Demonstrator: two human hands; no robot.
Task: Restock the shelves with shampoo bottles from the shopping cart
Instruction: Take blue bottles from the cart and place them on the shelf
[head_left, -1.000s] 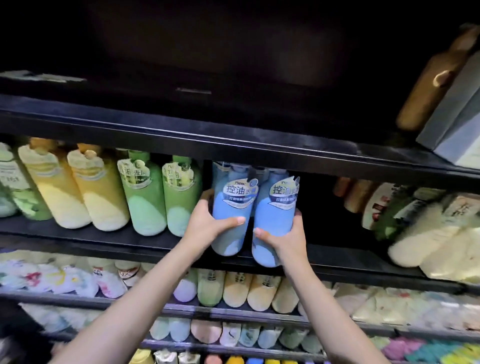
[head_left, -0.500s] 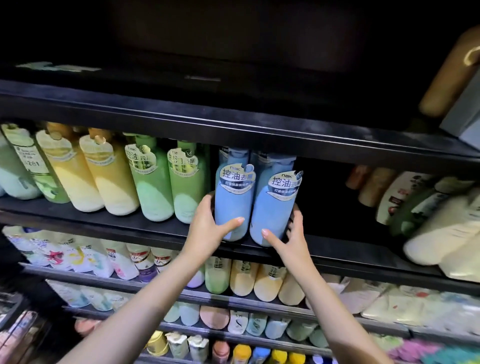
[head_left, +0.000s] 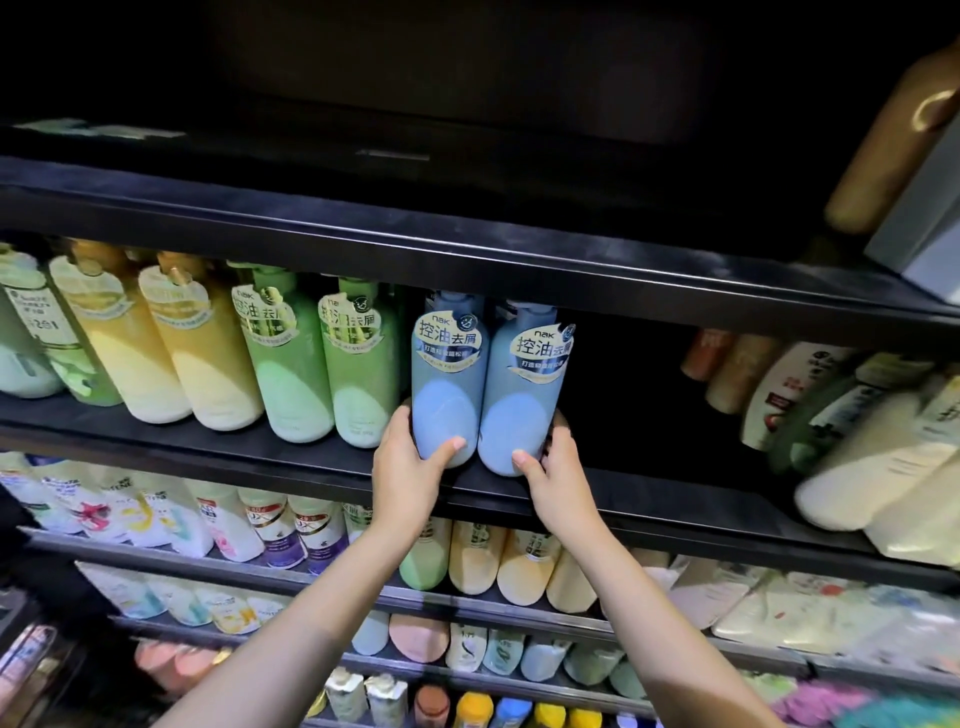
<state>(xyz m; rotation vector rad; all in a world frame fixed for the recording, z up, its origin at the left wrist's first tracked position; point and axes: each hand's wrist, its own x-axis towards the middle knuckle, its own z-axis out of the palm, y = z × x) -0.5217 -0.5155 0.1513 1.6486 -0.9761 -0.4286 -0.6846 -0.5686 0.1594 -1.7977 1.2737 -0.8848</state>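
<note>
My left hand (head_left: 408, 470) grips one blue plastic shampoo bottle (head_left: 448, 379), right hand (head_left: 558, 475) its twin (head_left: 524, 395), both on the black shelf (head_left: 260, 457).

The black shelf lip above hides the pump heads of the two pale blue plastic shampoo bottles (head_left: 449, 379). The left hand (head_left: 408, 470) covers the lower left side of one; the right hand's (head_left: 556, 480) fingers pass out of sight behind the other. The picture's right edge cuts off the cream-white bottles (head_left: 883, 467), which are blurred, labels unreadable. The tan bottle (head_left: 883, 140) at the top right corner is cropped.
</note>
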